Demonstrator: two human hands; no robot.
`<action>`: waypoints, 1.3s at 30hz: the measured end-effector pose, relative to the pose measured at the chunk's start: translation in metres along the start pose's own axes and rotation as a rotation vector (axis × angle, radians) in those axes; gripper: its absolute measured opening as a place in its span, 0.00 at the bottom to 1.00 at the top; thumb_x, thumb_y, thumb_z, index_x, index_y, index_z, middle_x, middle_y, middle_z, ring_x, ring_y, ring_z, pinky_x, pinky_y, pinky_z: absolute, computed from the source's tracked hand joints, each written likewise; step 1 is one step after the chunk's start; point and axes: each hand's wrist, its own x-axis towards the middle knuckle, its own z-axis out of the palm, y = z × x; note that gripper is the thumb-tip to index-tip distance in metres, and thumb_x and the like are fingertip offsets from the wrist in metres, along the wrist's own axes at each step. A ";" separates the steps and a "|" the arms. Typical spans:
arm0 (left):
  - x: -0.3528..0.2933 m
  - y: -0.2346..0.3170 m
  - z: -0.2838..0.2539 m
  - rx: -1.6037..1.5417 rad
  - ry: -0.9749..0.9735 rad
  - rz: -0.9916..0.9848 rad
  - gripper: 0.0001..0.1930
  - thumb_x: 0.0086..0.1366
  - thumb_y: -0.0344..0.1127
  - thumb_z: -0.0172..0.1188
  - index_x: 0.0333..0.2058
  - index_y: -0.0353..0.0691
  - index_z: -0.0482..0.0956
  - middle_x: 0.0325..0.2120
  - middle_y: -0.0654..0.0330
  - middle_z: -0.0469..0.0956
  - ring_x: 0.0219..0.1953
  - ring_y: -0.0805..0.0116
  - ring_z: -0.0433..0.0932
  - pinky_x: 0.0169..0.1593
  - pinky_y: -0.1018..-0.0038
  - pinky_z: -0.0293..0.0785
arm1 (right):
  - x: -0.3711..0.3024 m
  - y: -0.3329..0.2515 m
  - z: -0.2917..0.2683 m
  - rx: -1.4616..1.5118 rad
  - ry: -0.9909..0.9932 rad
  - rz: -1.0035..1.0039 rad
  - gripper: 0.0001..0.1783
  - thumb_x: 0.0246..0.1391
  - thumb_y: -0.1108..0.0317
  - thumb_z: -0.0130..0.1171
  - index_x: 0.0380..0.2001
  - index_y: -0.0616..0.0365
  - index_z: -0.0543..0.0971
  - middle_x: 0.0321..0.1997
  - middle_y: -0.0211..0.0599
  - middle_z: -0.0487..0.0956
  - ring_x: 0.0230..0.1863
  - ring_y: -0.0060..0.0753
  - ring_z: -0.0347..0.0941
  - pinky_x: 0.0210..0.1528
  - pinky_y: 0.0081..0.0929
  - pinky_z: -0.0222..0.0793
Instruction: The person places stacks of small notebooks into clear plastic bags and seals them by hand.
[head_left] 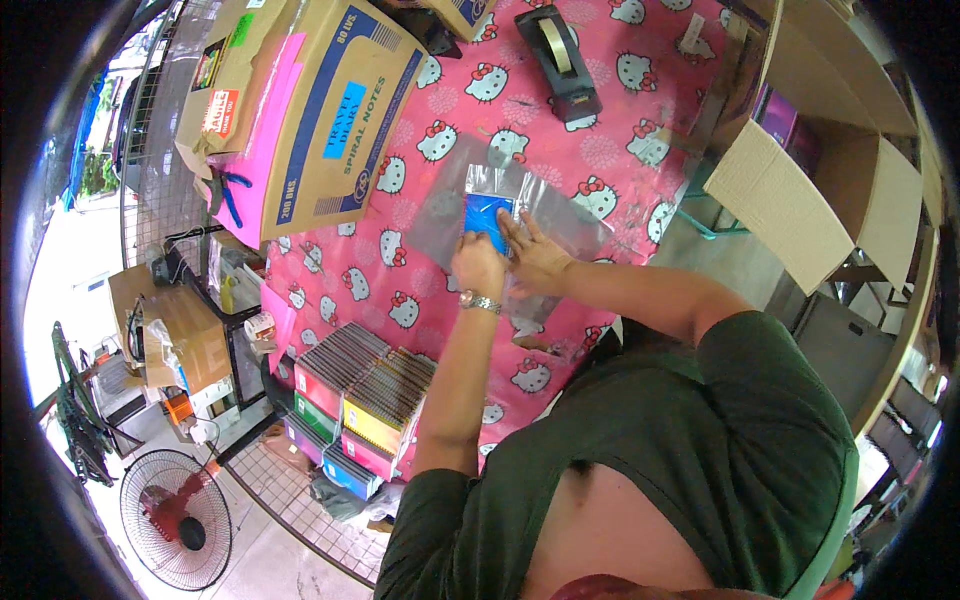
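A small blue notebook (487,213) lies in or under a clear plastic bag (484,178) on the pink table cover. My left hand (480,260), with a metal watch on its wrist, is closed over the lower left corner of the notebook, fingers curled. What lies under those fingertips is hidden. My right hand (537,256) rests open beside it, fingers spread over the notebook's right edge and the clear film. More clear plastic sheeting (575,222) spreads flat around both hands.
Beyond the hands is a black tape dispenser (558,68). A large cardboard carton (345,130) stands at the far left, with blue-handled pliers (233,198) by it. Stacked spiral notebooks (365,395) sit near left. An opened carton (790,205) is at right, a fan (177,520) lower left.
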 end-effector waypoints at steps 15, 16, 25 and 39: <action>0.007 -0.010 -0.006 -0.235 0.107 -0.194 0.06 0.50 0.31 0.56 0.21 0.40 0.81 0.22 0.52 0.79 0.26 0.54 0.79 0.32 0.62 0.76 | 0.002 0.034 -0.017 -0.011 -0.070 -0.230 0.43 0.47 0.33 0.51 0.63 0.40 0.61 0.71 0.50 0.45 0.72 0.57 0.28 0.67 0.64 0.24; 0.005 -0.014 -0.008 -0.335 0.176 -0.242 0.06 0.50 0.32 0.56 0.21 0.42 0.81 0.22 0.52 0.79 0.26 0.53 0.79 0.32 0.62 0.75 | 0.005 0.033 -0.015 0.006 -0.059 -0.218 0.43 0.46 0.33 0.51 0.63 0.40 0.61 0.71 0.51 0.44 0.72 0.57 0.28 0.66 0.65 0.24; 0.002 0.007 0.021 -0.072 -0.028 -0.248 0.08 0.52 0.34 0.56 0.29 0.39 0.80 0.28 0.53 0.80 0.29 0.54 0.80 0.33 0.62 0.77 | 0.014 0.028 -0.030 0.148 -0.084 -0.137 0.38 0.43 0.41 0.58 0.56 0.48 0.71 0.72 0.49 0.44 0.72 0.58 0.30 0.65 0.67 0.25; -0.034 -0.008 0.026 0.097 -0.013 0.106 0.22 0.58 0.30 0.49 0.52 0.29 0.69 0.53 0.41 0.69 0.56 0.53 0.70 0.55 0.64 0.70 | 0.001 0.224 -0.053 1.613 0.826 0.977 0.06 0.52 0.63 0.61 0.28 0.52 0.77 0.25 0.24 0.72 0.26 0.17 0.66 0.29 0.19 0.64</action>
